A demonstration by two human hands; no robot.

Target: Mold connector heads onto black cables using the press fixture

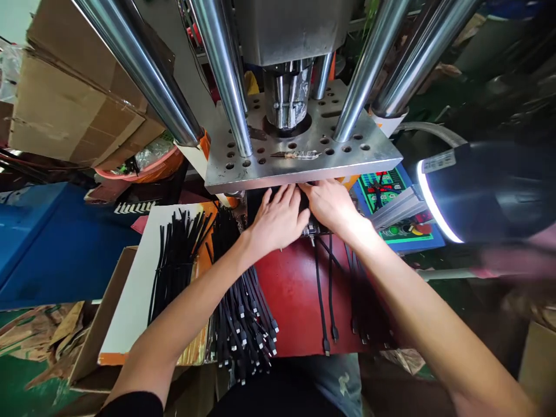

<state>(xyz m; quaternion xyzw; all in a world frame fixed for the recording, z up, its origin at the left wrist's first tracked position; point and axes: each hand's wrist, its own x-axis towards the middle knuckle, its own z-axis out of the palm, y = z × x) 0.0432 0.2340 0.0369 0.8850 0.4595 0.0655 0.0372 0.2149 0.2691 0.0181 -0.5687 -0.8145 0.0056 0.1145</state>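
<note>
In the head view, the left hand [280, 220] is at the centre of the frame, palm down, with fingers stretched and a little spread; it lies flat over a dark fixture [309, 230] and seems to grip nothing. The right hand [332, 205] is just beside it, with bent fingers whose tips go out of sight at the edge of the steel press plate [304, 171], so I cannot tell if it grips something. Below the fixture, black USB cables [320, 289] run down over the red work surface [286, 301], right of centre. A thick bundle of black cables [247, 313] lies in the lower middle, left of these.

In my judgement, good work here needs light and even pressure from the flat hand, cables kept straight and not crossing, and all fingers well away from the plate before any press movement.
</note>
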